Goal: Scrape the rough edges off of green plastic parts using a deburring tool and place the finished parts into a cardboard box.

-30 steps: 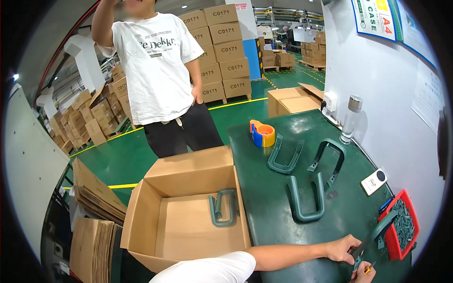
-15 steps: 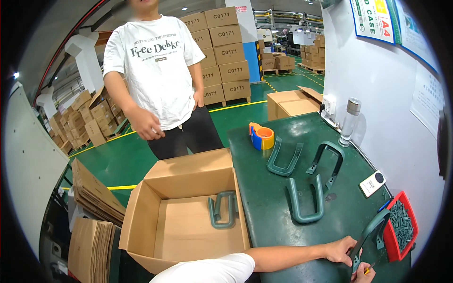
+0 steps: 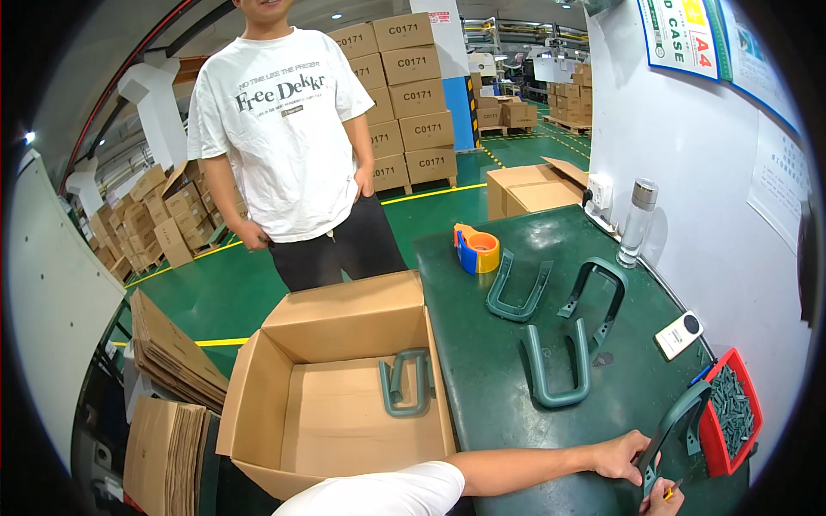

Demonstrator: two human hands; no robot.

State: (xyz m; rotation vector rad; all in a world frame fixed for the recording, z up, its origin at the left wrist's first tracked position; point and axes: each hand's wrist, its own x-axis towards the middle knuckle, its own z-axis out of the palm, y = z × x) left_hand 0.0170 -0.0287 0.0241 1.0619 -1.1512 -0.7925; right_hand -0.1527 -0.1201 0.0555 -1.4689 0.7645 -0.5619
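Observation:
My left hand (image 3: 623,456) grips a dark green U-shaped handle (image 3: 668,430) near its lower end, close to the table's front edge. Just beside that end is my right hand (image 3: 664,499), its fingers closed on a small yellow tool (image 3: 669,493); only a bit of it shows, so its kind is unclear. Three more green handles lie on the table: one near the middle (image 3: 557,370), one farther back (image 3: 519,288), and one to the right (image 3: 600,292). Inside the open cardboard box (image 3: 297,322), left of the table, rest more green handles (image 3: 406,384).
A red bin (image 3: 721,413) of small green parts stands at the table's right edge. Behind it are a white device (image 3: 679,335), a glass bottle (image 3: 637,224) and an orange-and-blue tape dispenser (image 3: 477,249). Flattened cartons (image 3: 168,447) stack at left. Another person (image 3: 280,138) stands beyond the box.
The person opposite has lowered an arm, bringing that hand down beside the hip. My hands and the handle between them look unmoved.

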